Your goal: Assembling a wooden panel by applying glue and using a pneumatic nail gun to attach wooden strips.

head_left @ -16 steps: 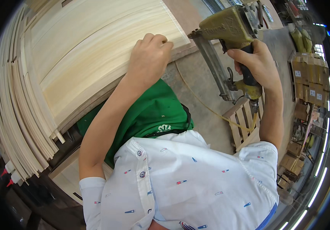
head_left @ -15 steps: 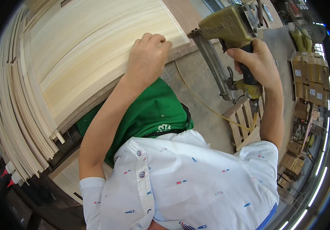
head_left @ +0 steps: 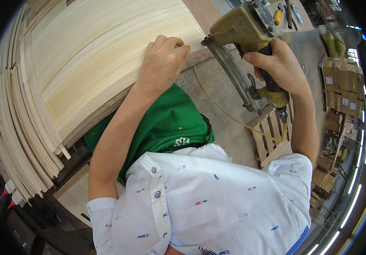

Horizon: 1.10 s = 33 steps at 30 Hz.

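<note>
My right hand (head_left: 281, 63) is wrapped round the dark grip of an olive-yellow pneumatic nail gun (head_left: 240, 29). The nose of the gun is close to the near right corner of a pale wooden panel (head_left: 102, 55); whether it touches the wood I cannot tell. A long metal magazine slants back from the nose toward me. Over the panel's near edge is my left hand (head_left: 161, 63), its fingers curled and pressed together. What those fingers may pinch is hidden behind the hand.
Long thin wooden strips (head_left: 25, 131) are stacked at the left. A yellow air hose (head_left: 223, 112) hangs from the gun past a slatted wooden pallet (head_left: 272, 131). Tools, one a yellow-handled cutter (head_left: 278, 17), lie on a far surface. Cardboard boxes (head_left: 344, 85) are piled at right.
My right hand has brought the nail gun slightly left, its nose nearer the panel's corner. The yellow-handled cutter behind it has come into sight. My left hand has barely moved.
</note>
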Available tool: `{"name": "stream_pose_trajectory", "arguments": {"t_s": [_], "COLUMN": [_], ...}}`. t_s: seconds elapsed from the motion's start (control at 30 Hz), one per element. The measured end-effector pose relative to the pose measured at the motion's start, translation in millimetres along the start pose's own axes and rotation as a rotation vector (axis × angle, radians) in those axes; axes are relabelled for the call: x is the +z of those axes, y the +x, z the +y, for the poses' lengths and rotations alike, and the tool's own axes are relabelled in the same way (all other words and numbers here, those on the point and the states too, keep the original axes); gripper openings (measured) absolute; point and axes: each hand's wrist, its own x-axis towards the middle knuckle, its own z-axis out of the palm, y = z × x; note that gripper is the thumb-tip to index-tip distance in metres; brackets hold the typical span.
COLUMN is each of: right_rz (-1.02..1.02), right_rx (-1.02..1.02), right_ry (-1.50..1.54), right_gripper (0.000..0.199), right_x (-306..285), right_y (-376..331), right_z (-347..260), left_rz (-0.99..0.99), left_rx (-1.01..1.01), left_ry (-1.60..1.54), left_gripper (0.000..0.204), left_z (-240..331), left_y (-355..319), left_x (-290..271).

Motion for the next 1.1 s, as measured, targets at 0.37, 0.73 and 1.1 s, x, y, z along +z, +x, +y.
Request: {"name": "stream_pose_trajectory", "arguments": {"t_s": [0.37,0.73,1.1], "right_rz": [-0.076,0.025,-0.159], "right_rx": [0.030,-0.081,-0.223], "right_ry": [-0.095,0.097,0.094], "right_gripper": [0.029,0.021,0.022], "right_x": [1.9,1.7,58.3], "right_y": [3.9,-21.7,-13.0], "right_z": [-9.5,-3.9,-93.7], "left_rz": [0.048,0.087,-0.005], "left_rx": [0.032,-0.034,-0.472], "left_ry": [0.002,0.162,0.432], "left_gripper": [0.015,0.022,0.038], "left_z": [-0.9,-6.0,-14.0], "left_y": [-0.1,-43.6,-212.1], "left_x": [2.0,-35.1,-251.3]}}
